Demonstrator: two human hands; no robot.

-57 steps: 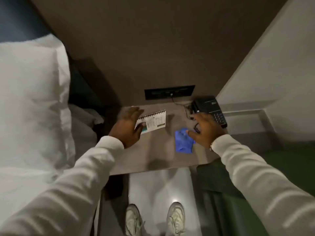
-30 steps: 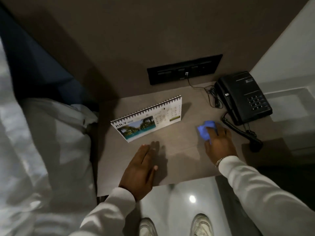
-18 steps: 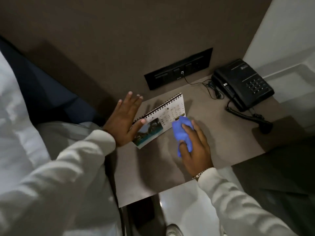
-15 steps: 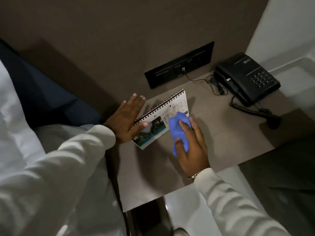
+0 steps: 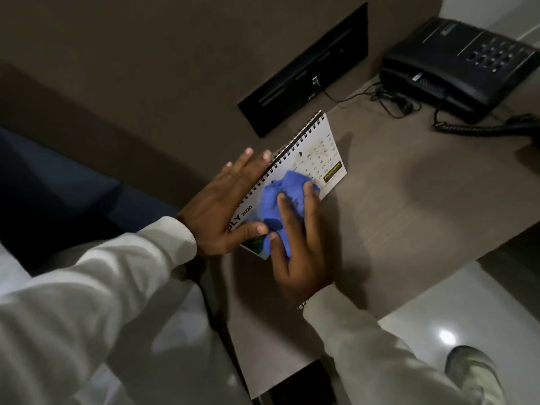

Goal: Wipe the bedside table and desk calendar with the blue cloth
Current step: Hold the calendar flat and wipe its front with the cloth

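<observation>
Blue cloth [image 5: 280,197] now over desk calendar [image 5: 320,153], hiding its picture

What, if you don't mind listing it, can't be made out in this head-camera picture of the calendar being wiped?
- Desk calendar, head view: the picture panel and the month's first letters are covered by the blue cloth, right hand and left hand.
- Its date numbers: too small and blurred.
- Telephone: right side cut off by the frame edge.
- Bedside table: dust undetectable in dim light.

A black telephone [image 5: 458,62] sits near a black socket panel [image 5: 304,73] on the wall.
</observation>
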